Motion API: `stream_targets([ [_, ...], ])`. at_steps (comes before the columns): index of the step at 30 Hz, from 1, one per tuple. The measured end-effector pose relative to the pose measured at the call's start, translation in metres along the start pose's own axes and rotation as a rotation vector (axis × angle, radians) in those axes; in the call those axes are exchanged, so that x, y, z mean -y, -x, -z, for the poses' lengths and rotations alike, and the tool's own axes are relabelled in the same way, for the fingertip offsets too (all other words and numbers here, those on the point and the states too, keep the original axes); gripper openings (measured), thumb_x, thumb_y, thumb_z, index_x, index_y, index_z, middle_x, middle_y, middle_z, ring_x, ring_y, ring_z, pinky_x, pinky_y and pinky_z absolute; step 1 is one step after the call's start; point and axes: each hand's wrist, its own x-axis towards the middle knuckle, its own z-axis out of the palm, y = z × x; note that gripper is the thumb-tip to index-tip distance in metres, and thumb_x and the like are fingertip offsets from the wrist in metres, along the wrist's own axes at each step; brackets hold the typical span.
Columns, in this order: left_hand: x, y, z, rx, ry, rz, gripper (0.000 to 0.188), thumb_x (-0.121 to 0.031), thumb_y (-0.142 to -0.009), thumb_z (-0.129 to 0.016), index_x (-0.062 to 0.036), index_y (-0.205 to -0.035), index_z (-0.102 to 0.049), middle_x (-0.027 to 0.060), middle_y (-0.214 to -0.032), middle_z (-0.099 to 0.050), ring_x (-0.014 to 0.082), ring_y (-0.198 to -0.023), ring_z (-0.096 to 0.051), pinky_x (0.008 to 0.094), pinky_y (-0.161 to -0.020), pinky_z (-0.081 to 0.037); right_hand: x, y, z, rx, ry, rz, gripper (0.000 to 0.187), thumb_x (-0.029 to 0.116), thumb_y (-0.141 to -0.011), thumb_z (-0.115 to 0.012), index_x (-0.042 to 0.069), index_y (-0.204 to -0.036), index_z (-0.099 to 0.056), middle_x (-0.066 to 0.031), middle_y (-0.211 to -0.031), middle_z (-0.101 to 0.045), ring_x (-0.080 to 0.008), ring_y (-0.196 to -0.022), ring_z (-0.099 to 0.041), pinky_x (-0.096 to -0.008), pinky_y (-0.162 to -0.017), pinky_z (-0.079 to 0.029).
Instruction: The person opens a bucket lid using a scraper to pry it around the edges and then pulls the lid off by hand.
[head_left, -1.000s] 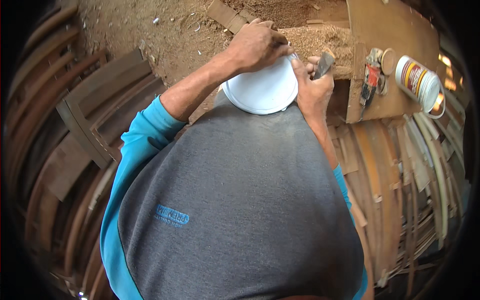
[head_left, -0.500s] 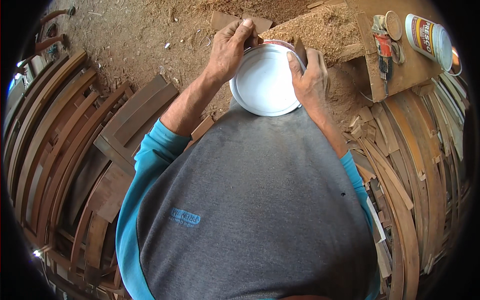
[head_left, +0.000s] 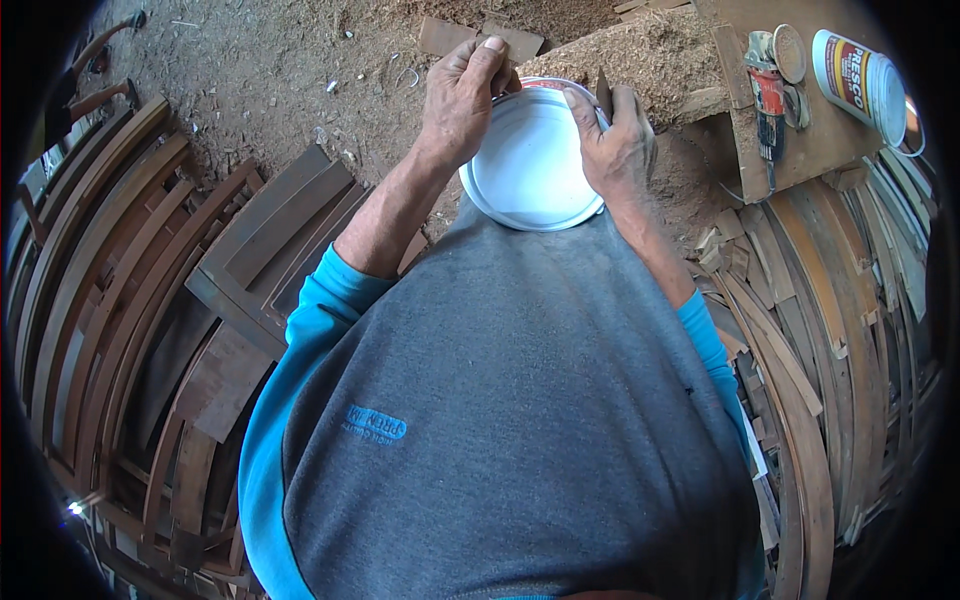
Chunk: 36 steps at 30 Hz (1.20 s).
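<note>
A round white lid sits on a tub held at the near side of my lap, and a strip of red print shows at its far edge. My left hand is closed at the lid's far left edge, its thumb pressed on the curled forefinger. Those fingertips are partly hidden, so their exact hold is unclear. On the right edge, my right hand has its thumb laid over the rim and its fingers curled. A thin brown flat piece, perhaps a blade, sticks up from that hand; its lower end is hidden.
To the right, a red and black angle grinder and a white tub with a printed label lie on a wooden board. Curved wooden pieces stack at both sides. Sawdust covers a plank ahead. Someone's limbs show far left.
My right thumb has slid a little farther from me along the lid's rim. My left forearm has shifted slightly right. The person's limbs at far left have moved.
</note>
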Motion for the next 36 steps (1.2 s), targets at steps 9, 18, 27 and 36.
stream_targets([
  [9,0.001,0.001,-0.012,0.004,-0.354,-0.132,0.037,-0.03,-0.105,-0.053,-0.0077,-0.077,-0.057,-0.0013,-0.068,-0.052,0.009,-0.066,-0.049,0.0266,-0.062,-0.043,-0.001,0.0,-0.004,-0.057,-0.063,-0.04,0.061,0.062,-0.094,-0.059,0.002,-0.089,-0.055,-0.0181,-0.083,-0.061,-0.0329,-0.076,-0.067,-0.0426,-0.058,-0.054],
  [18,-0.02,0.003,-0.025,-0.012,-0.451,-0.01,0.036,-0.03,-0.105,-0.05,-0.008,-0.077,-0.056,-0.0012,-0.068,-0.053,0.0073,-0.062,-0.046,0.0273,-0.058,-0.039,-0.006,0.001,-0.004,-0.074,-0.104,-0.088,0.065,0.065,-0.092,-0.06,0.0,-0.091,-0.059,-0.0178,-0.081,-0.064,-0.0315,-0.072,-0.069,-0.0432,-0.056,-0.055],
  [27,0.0,-0.008,-0.023,-0.12,0.044,-0.032,0.031,-0.013,-0.101,-0.051,-0.0088,-0.07,-0.046,0.0013,-0.063,-0.045,0.0109,-0.057,-0.041,0.0287,-0.056,-0.038,-0.006,0.002,-0.005,-0.065,-0.122,-0.13,0.067,0.067,-0.089,-0.062,0.0,-0.091,-0.061,-0.0195,-0.083,-0.066,-0.0328,-0.073,-0.071,-0.0426,-0.059,-0.056],
  [36,-0.032,0.007,-0.025,-0.144,-0.663,-0.251,0.031,-0.019,-0.102,-0.049,-0.0105,-0.073,-0.056,-0.0002,-0.066,-0.054,0.0104,-0.059,-0.047,0.0286,-0.054,-0.041,-0.009,0.0,-0.003,-0.038,-0.101,-0.15,0.066,0.066,-0.091,-0.061,0.0,-0.092,-0.059,-0.015,-0.075,-0.065,-0.0258,-0.069,-0.07,-0.043,-0.055,-0.055],
])
